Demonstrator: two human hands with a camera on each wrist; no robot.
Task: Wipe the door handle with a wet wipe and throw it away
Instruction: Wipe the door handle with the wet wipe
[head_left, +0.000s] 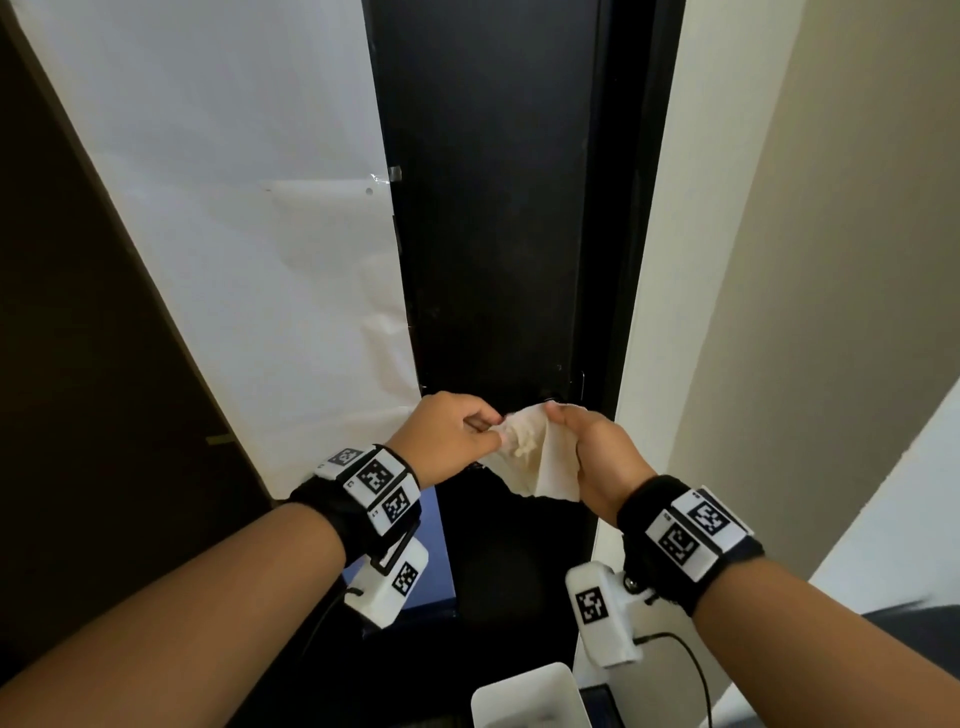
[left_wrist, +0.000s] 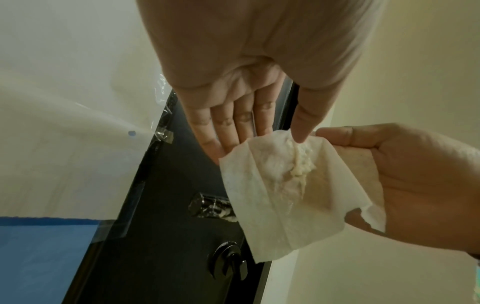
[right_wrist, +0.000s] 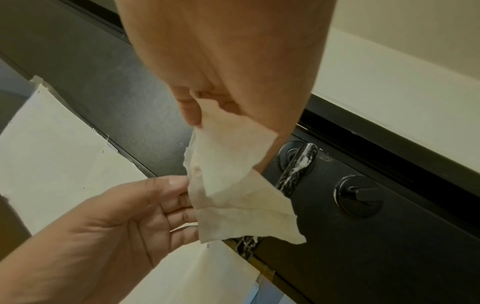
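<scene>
Wet wipe (left_wrist: 272, 185) stretched between both hands, pinched at each edge | just before smeared door handle (right_wrist: 298, 162) | risk: tearing (thin, soggy), white gunk dropping off.

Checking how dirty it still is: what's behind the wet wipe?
Behind the wet wipe runs the black door handle, with white smears on its exposed end. Its middle stretch is covered by the wipe, so residue there can't be judged.
</scene>
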